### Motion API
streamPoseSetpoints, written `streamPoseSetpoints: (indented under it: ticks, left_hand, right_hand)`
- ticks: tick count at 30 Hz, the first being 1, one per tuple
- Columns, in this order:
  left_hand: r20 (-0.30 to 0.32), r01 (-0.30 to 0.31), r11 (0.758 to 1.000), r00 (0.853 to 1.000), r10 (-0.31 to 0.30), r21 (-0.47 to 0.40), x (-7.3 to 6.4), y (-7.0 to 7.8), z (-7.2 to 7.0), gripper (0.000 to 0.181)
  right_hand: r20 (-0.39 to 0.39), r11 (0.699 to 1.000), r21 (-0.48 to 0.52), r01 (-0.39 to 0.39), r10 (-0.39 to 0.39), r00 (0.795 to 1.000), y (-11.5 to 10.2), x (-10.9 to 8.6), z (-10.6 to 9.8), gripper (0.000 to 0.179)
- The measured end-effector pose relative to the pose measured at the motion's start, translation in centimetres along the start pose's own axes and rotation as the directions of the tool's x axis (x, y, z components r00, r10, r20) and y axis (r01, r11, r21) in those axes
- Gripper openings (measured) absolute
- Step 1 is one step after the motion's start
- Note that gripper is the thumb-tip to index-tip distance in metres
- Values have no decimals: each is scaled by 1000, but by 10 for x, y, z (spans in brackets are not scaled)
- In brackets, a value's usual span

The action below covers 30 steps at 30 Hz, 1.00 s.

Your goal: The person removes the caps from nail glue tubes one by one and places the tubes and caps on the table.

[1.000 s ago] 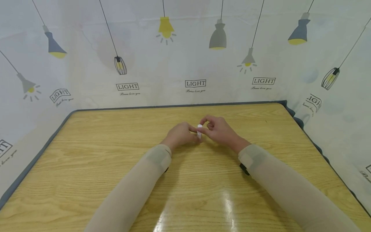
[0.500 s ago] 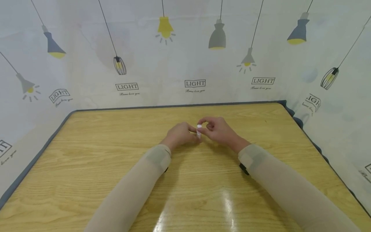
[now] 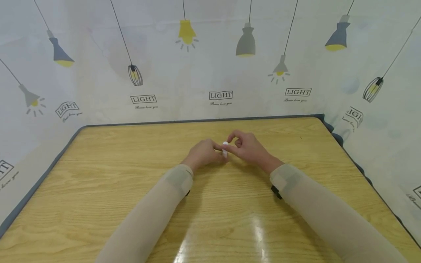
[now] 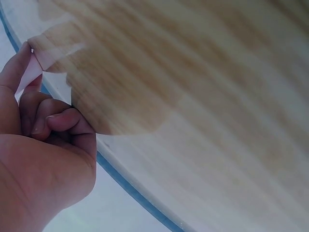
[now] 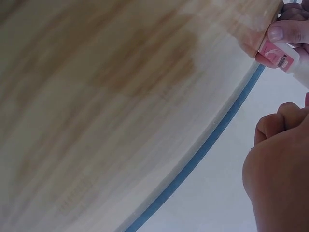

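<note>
A small white bottle stands upright between my two hands near the middle of the table. My left hand grips its lower part. In the right wrist view the bottle shows a pink label, with the left thumb pressed along it. My right hand is at the white cap, its thumb and bent index finger on either side of it. The left wrist view shows the left hand with its lower fingers curled. In the right wrist view, the right hand's fingertips are mostly out of frame.
The wood-grain table has a dark blue edge along its back and sides. A pale curtain printed with hanging lamps and the word LIGHT surrounds it. Light sleeves cover both forearms.
The right index finger comes close onto the cap half a second ago and now stands slightly lifted from it. The left hand and bottle stay nearly in place.
</note>
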State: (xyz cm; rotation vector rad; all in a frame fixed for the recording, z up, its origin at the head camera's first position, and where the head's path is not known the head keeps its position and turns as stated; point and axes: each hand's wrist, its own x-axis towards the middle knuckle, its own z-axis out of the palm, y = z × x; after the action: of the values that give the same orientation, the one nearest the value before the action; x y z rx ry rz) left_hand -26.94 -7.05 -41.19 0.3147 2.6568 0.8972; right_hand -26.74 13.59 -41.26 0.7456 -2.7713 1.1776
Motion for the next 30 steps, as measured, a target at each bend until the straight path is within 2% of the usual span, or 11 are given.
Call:
streamPoseSetpoints:
  ticks: [11,30]
  left_hand:
    - [8,-2,1000,1000,2,-28,-3,-2,-1,46]
    - [4,-26,1000,1000,26,-10,0,-1,0,42]
  right_hand:
    - [5,999,6,51,-51,999,-2,0,0,19]
    - [-4,989,36,141,-141,990,0,0,2,17]
